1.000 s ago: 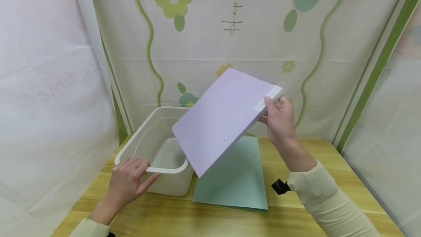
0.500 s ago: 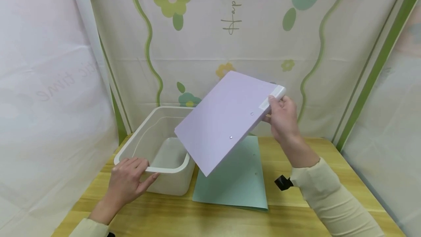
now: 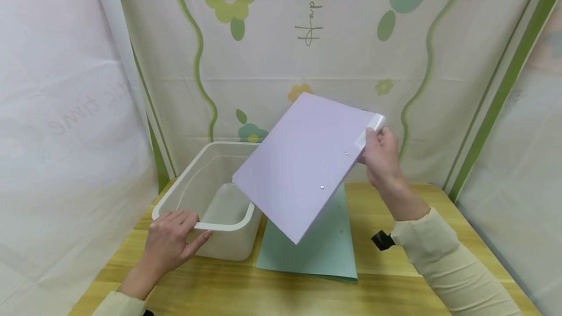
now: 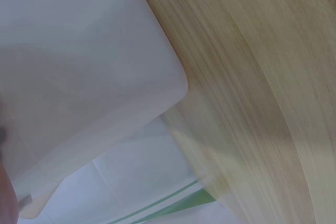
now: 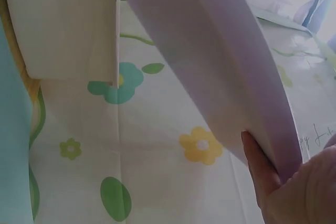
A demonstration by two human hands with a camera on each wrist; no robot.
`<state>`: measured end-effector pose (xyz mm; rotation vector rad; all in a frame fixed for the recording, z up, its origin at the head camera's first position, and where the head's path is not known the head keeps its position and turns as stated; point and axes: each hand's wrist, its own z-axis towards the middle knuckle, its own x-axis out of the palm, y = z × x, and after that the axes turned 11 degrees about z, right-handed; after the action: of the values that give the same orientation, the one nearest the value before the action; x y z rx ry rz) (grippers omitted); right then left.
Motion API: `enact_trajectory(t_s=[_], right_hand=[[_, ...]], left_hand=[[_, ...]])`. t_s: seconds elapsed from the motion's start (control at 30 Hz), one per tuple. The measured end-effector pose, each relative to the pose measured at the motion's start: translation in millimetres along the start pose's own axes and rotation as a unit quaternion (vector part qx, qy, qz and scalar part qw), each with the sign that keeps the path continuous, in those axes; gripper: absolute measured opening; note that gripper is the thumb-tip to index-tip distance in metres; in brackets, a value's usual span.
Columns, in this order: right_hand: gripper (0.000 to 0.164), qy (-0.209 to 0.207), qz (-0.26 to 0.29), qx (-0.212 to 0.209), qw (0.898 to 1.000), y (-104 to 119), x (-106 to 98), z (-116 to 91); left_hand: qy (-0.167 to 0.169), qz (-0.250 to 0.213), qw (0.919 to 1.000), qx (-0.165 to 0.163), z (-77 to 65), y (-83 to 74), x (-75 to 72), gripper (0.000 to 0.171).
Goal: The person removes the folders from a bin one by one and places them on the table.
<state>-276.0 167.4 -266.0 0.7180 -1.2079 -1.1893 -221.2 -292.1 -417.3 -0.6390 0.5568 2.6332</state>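
Note:
My right hand (image 3: 381, 155) grips a light purple ring binder (image 3: 298, 160) by its spine edge, near a white label strip. The binder hangs tilted in the air, its lower left part overlapping the right rim of a white plastic bin (image 3: 230, 247) in the head view. My left hand (image 3: 171, 240) holds the bin's front rim, fingers curled over it and thumb outside. Below the purple binder a mint green binder (image 3: 307, 257) lies flat on the table, partly covered by it in the head view. In the right wrist view, the fingers (image 5: 260, 166) press the binder's underside (image 5: 194, 61).
The bin stands on a wood-grain table (image 3: 228, 291), left of the green binder. A white curtain (image 3: 272, 52) with printed flowers hangs behind, and more white cloth (image 3: 66, 160) closes in the left side. A black strap piece (image 3: 383, 240) sticks out at the right cuff.
My right hand has shifted a little to the right with the purple binder, whose lower corner has swung right over the green binder. The left hand stays on the bin's rim.

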Motion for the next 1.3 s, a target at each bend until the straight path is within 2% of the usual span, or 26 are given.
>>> enact_trajectory(t_s=[0.23,0.53,0.8,1.3], right_hand=[[0.054,0.017,-0.029,-0.007,0.999,2.2,-3.7,1.9],[0.057,0.032,-0.066,0.021,0.997,7.9,-10.3,5.7],[0.058,0.045,-0.066,0.042,0.996,12.4,-19.5,6.1],[0.06,0.044,-0.083,0.064,0.994,18.2,-33.2,5.0]], left_hand=[[-0.004,-0.001,1.0,0.001,2.5,0.8,-1.3,0.058],[-0.005,-0.001,1.0,0.001,1.4,2.8,-1.0,0.058],[-0.001,0.001,1.0,0.0,0.2,4.5,-1.1,0.058],[0.012,0.001,0.9999,0.007,-3.0,7.2,-1.1,0.057]])
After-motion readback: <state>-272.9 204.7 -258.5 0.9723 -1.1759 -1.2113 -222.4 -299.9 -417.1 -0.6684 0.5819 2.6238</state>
